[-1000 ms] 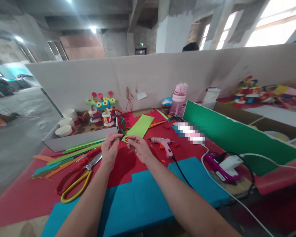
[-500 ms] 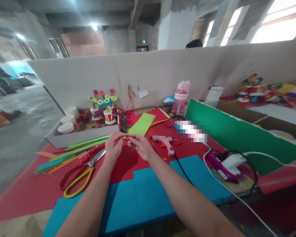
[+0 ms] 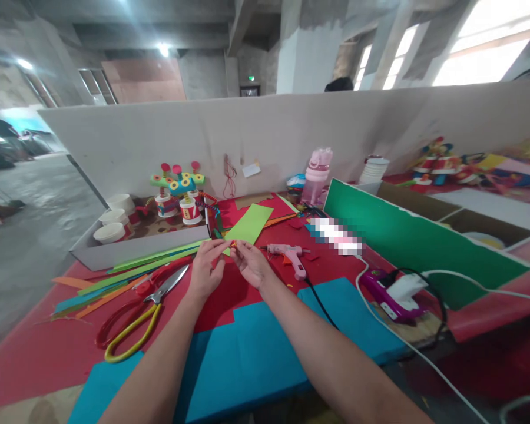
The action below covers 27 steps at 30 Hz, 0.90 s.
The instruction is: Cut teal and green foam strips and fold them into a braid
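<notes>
Your right hand [image 3: 250,265] pinches a small red-and-yellow piece [image 3: 234,243] between the thumb and the fingertips. This piece is at the meeting point of your 2 hands, above the red table cover [image 3: 39,335] and at the near end of a light-green sheet [image 3: 254,221]. Your left hand [image 3: 206,272] has its forefinger stretched to the same piece, and its thumb stands lower, apart from this finger; whether it also grips the piece, I cannot tell, because the fingers hide much of it. Just to the right of your right hand lies a pink glue gun [image 3: 294,254], its nozzle pointing to your hand. To the left of your left hand rest big scissors [image 3: 156,296], with 1 red handle and 1 yellow handle. Behind the scissors are spread coloured paper strips [image 3: 136,269], in front of a low box [image 3: 154,244] which holds 3 white cups [image 3: 109,233] and several decorated cup figures [image 3: 191,210]. Under your forearms lie blue sheets [image 3: 251,353].
</notes>
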Tool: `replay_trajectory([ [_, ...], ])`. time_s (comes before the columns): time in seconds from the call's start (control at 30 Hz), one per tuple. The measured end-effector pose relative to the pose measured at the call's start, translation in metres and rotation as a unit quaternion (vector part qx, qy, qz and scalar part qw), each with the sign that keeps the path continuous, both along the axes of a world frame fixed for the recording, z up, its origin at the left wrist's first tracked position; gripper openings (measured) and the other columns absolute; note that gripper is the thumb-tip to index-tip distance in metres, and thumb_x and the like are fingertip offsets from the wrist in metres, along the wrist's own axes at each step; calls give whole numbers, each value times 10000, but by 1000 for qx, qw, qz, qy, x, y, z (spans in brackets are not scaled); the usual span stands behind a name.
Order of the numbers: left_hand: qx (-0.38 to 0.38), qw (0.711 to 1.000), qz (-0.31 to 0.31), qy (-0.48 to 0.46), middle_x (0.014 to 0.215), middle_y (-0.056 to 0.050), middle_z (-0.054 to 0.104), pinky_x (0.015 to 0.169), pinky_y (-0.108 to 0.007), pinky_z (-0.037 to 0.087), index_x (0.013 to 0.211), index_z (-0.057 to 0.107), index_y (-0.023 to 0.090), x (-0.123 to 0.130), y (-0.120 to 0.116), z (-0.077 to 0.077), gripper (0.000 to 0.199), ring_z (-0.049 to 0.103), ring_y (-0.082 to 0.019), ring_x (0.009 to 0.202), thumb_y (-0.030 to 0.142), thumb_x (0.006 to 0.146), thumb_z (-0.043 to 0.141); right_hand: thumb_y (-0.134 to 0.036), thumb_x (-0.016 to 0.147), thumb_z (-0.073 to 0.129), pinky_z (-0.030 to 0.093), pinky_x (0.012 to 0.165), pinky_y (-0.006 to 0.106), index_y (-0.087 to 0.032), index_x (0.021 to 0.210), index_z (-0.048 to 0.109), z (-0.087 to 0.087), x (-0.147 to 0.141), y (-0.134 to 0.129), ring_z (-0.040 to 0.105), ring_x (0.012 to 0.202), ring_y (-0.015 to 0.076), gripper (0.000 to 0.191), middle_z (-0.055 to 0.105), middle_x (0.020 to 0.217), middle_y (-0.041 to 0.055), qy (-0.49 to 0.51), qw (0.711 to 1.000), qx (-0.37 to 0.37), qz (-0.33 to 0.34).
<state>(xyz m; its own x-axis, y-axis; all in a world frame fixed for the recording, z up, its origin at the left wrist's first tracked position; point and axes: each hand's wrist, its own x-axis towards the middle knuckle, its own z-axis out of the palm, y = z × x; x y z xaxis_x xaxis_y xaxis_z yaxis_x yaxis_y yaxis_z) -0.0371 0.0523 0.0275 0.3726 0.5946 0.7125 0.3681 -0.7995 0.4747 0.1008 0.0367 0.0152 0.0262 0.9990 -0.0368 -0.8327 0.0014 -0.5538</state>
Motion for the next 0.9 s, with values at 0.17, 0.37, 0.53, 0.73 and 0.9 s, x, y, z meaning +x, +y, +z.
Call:
replay_trajectory([
  [0.17,36,998,4,52,1107,-88,620,927,-420,430,1186,639,256,1,0,-2,469,540,-238,1021,86,780,478,-125,699,756,541,630,120,-148,732,643,-3,0,3,624,594,47,120,662,668,-34,21,1000,-3,-20],
  [0.37,20,999,7,29,1100,-82,612,934,-399,438,1177,641,253,3,-1,-3,440,544,-222,1031,107,793,483,-113,713,739,542,622,121,-155,709,625,-5,2,5,628,592,49,122,658,657,-34,26,999,-16,-26],
  [0.53,0,1000,2,12,1075,-77,629,931,-390,439,1117,675,250,3,-2,-2,387,559,-217,1018,123,803,486,-110,708,739,545,614,127,-146,703,638,-6,3,5,617,579,53,108,658,639,-26,17,999,-30,-21],
  [0.73,-14,1000,-4,3,1053,-83,648,922,-391,447,1090,690,244,3,0,-4,384,571,-219,998,112,799,477,-130,715,732,533,571,125,-142,706,625,-8,4,6,601,533,51,108,631,587,-33,-1,999,-31,-20],
  [0.9,-28,1000,-7,2,1053,-80,663,941,-398,440,1088,690,241,4,1,-7,383,576,-219,1013,117,792,480,-189,658,788,565,588,211,-179,753,586,-12,4,6,650,560,101,223,661,627,-34,-20,999,-33,-27],
])
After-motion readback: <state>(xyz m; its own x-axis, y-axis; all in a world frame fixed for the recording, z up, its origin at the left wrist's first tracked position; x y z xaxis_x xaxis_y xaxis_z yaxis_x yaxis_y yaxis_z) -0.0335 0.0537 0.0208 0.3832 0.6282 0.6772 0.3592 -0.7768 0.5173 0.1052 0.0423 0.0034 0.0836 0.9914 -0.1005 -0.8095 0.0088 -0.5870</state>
